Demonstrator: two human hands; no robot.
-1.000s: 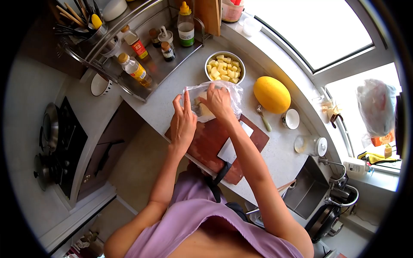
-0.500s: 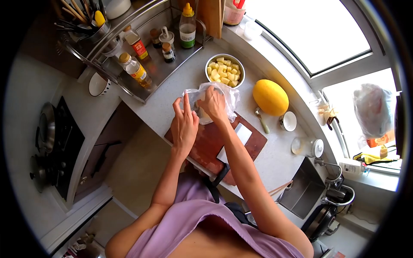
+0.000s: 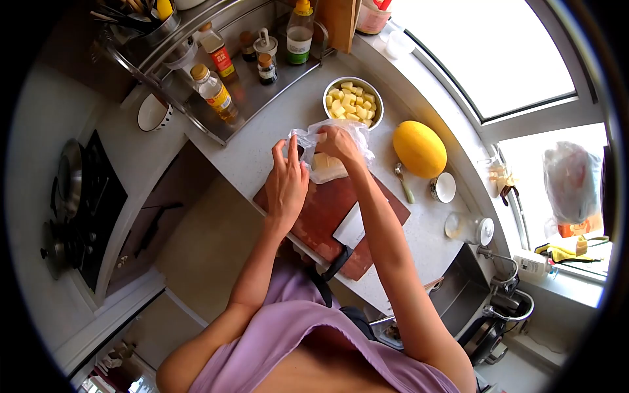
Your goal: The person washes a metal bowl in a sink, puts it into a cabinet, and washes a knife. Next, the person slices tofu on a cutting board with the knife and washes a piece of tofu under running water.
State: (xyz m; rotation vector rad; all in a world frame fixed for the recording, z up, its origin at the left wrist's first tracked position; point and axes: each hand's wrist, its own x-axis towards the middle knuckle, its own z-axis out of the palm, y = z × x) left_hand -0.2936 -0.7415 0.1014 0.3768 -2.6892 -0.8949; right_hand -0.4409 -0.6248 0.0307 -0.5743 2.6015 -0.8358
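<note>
A clear plastic bag (image 3: pixel 359 134) lies over the far edge of the brown cutting board (image 3: pixel 314 216), with a pale, light-coloured piece (image 3: pixel 326 162) showing in it. My left hand (image 3: pixel 288 190) is at the bag's left side, its fingertips on the thin edge of the opening. My right hand (image 3: pixel 342 145) is curled at the bag's mouth, its fingers closed on the plastic; whether they also hold the contents is hidden. Beneath my right forearm, a knife (image 3: pixel 350 226) with a wide blade and black handle rests on the board.
A metal bowl (image 3: pixel 379 122) of cut yellowish chunks stands beyond the bag. To the right are a yellow melon (image 3: pixel 419 149), a spoon (image 3: pixel 404 183), a small cup (image 3: pixel 443 188) and a glass jar (image 3: pixel 468 228). A rack with bottles (image 3: pixel 215 95) stands back left; the sink (image 3: pixel 458 288) is at right.
My right hand has curled more and shifted slightly right at the bag's mouth. The bag gapes wider, and more of the pale piece shows. The whole view has shifted a little.
</note>
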